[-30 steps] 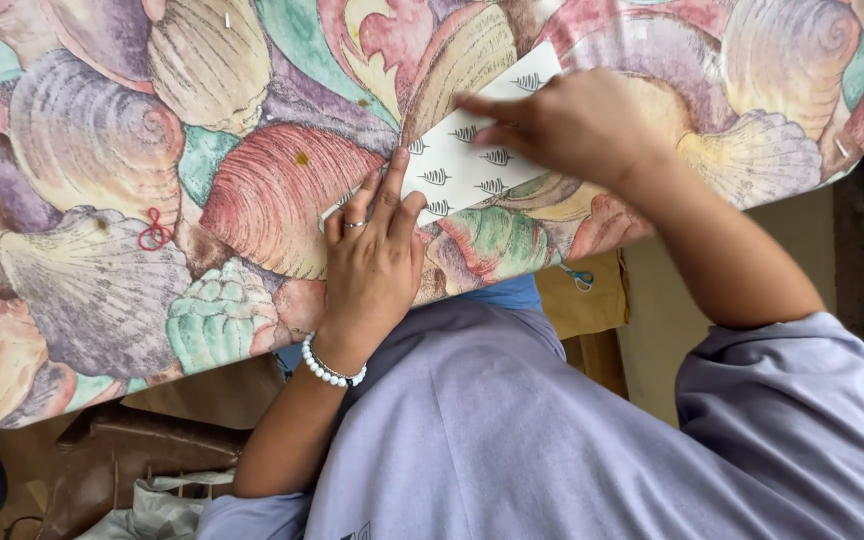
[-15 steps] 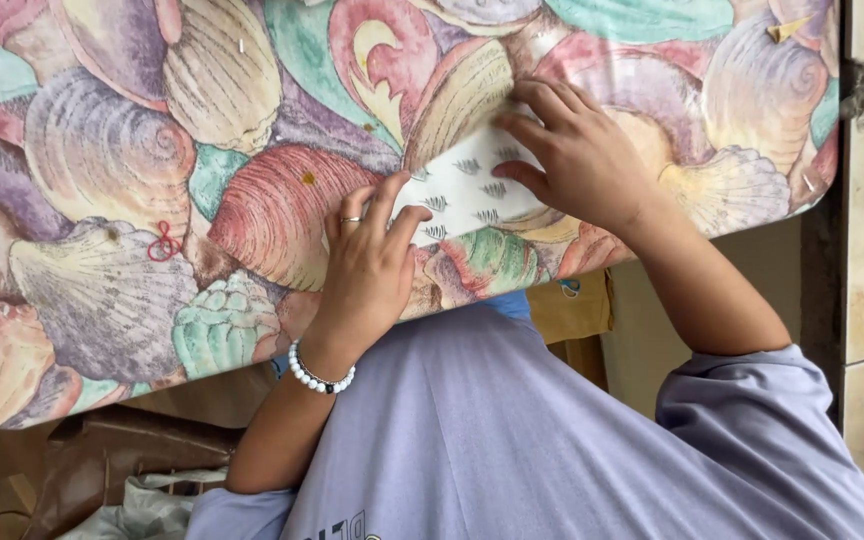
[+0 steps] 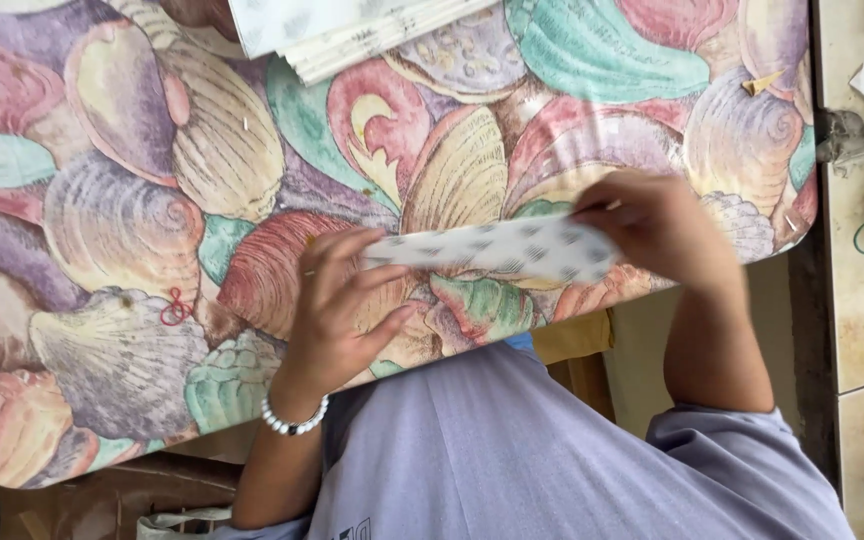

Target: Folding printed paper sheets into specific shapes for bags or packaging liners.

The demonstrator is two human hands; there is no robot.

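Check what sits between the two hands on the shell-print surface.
In the head view, a white patterned paper strip spans the gap, its ends pinched by the left hand and the right hand. Under it, only the shell-print tablecloth.

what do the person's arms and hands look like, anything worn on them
Both forearms are bare. The left hand has a white beaded bracelet around its wrist. The right hand shows nothing worn on it or its wrist. A lavender short sleeve covers the right upper arm, part of the same lavender shirt.
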